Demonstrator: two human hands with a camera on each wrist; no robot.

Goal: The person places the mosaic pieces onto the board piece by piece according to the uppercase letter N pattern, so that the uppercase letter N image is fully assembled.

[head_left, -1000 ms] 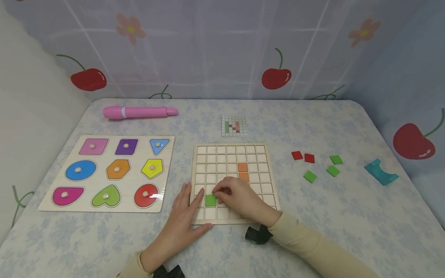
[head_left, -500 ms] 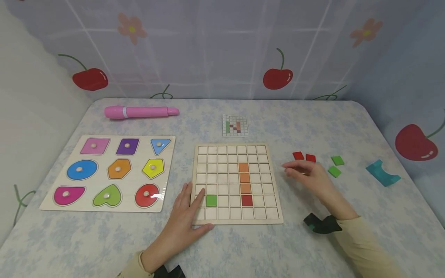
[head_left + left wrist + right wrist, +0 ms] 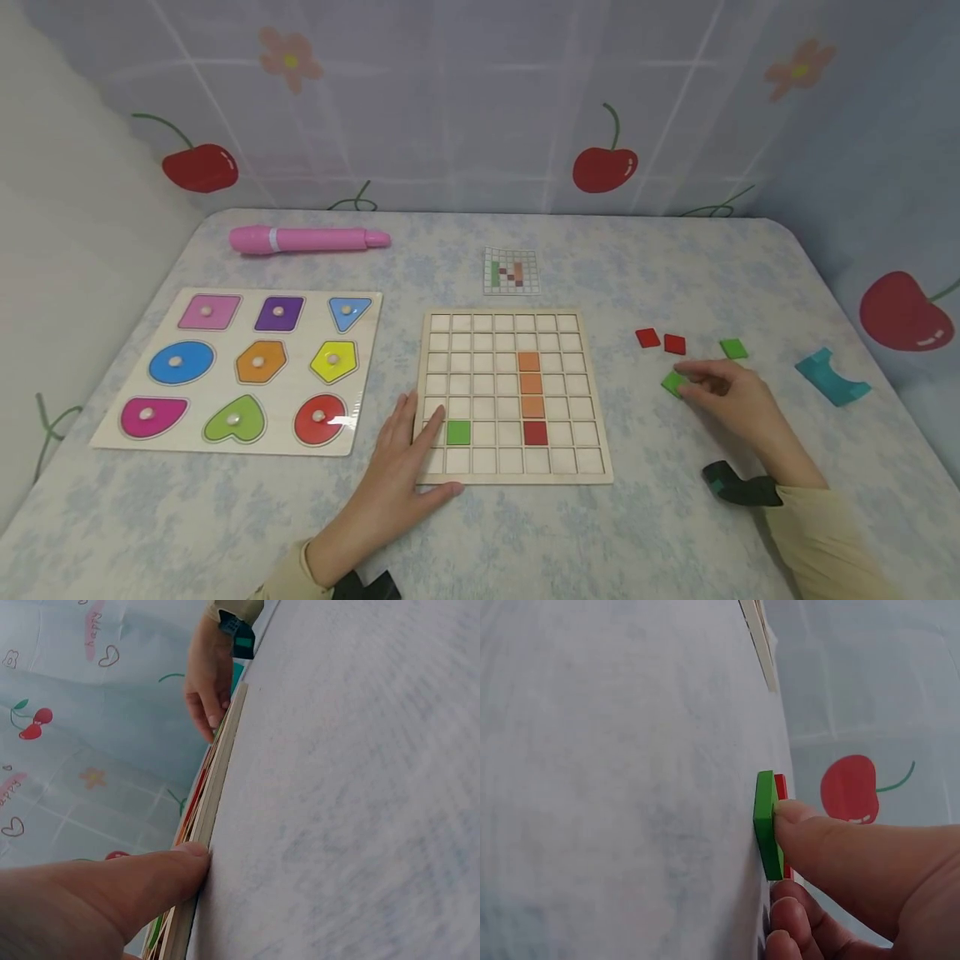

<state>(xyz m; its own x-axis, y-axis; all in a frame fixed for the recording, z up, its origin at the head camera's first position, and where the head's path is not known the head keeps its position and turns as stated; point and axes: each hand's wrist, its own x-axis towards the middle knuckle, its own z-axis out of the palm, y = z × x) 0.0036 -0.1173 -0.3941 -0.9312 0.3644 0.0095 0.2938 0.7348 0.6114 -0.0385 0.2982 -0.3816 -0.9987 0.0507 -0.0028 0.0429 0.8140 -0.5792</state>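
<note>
A wooden grid board (image 3: 514, 478) lies on the table. One green tile (image 3: 458, 432), several orange tiles (image 3: 531, 383) and a red tile (image 3: 536, 433) sit in its cells. My left hand (image 3: 397, 471) rests with extended fingers on the board's left side, and its thumb (image 3: 180, 866) touches the near edge. To the right of the board, my right hand (image 3: 738, 408) pinches a loose green square tile (image 3: 766, 825) between thumb and index finger, at the tabletop. Two red tiles (image 3: 662, 341) lie just beyond it, and another green tile (image 3: 733, 348) lies behind the hand.
A small printed pattern card (image 3: 512, 272) lies beyond the board. On the left is a knobbed shape puzzle (image 3: 225, 375), with a pink pen-like stick (image 3: 318, 240) behind it. A teal curved piece (image 3: 831, 377) lies at far right. A patterned curtain (image 3: 420, 100) backs the table.
My right hand has left the board, moved right to the loose tiles and taken hold of a green one. The left hand has stayed at the board's left side.
</note>
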